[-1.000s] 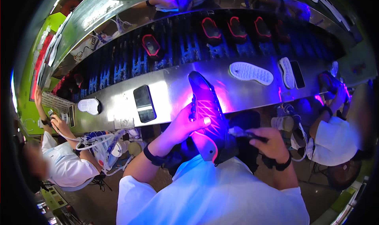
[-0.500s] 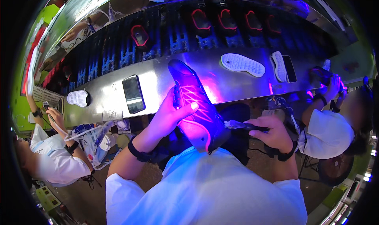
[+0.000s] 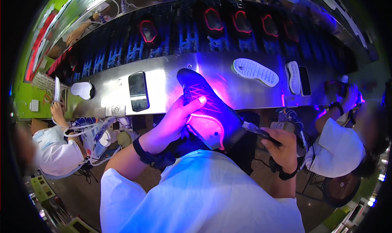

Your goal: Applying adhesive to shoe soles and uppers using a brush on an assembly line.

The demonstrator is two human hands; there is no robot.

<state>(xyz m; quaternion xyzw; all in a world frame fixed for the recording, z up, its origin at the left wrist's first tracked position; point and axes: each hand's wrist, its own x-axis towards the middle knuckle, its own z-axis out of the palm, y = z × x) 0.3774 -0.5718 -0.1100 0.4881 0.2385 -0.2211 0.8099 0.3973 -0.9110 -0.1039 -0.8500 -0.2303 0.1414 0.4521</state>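
Note:
A dark shoe upper (image 3: pixel 209 106) lit purple-pink, with glowing lines along its side, is gripped in my left hand (image 3: pixel 175 118), the thumb lying across its side. Its toe points away over the metal bench and its heel is toward my body. To the right, my right hand (image 3: pixel 282 145) is closed around the dark handle of a brush (image 3: pixel 258 131). The brush's pale tip is beside the heel end of the upper; I cannot tell whether it touches.
A metal bench (image 3: pixel 163 71) bears a phone (image 3: pixel 139 91) and white soles (image 3: pixel 256 72), (image 3: pixel 293 78), (image 3: pixel 82 90). Behind runs a dark conveyor with blue slats (image 3: pixel 188 37) carrying red-rimmed dark pieces (image 3: pixel 214 19). Co-workers sit at left (image 3: pixel 61 155) and right (image 3: pixel 337 145).
The brush has tilted, its tip now pointing up toward the upper's heel end. The bench appears shifted slightly in view. The co-worker at left now has a hand up at a white sole.

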